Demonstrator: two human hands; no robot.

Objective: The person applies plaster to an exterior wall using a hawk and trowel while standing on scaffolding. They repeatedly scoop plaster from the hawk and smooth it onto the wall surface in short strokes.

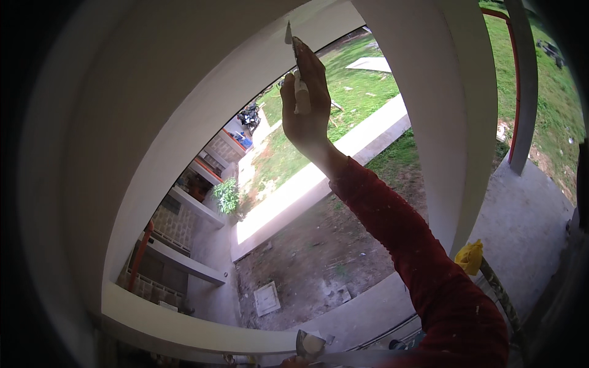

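My right hand, at the end of a raised red sleeve, is closed round the pale handle of a putty knife. Its index finger lies along the tool, and the narrow blade points up at the smooth pale beam overhead. Whether the blade touches the beam, I cannot tell. At the bottom edge, only a small part of my left hand shows. Just above it is a second putty knife, its wide blade bearing a lump of whitish filler; the left fingers seem wrapped at its base.
A broad pale column stands right of my arm. Beyond it are a grey post and a yellow cloth-like bundle beside a mottled pole. Below lie bare soil, a square concrete cover, a walkway and grass.
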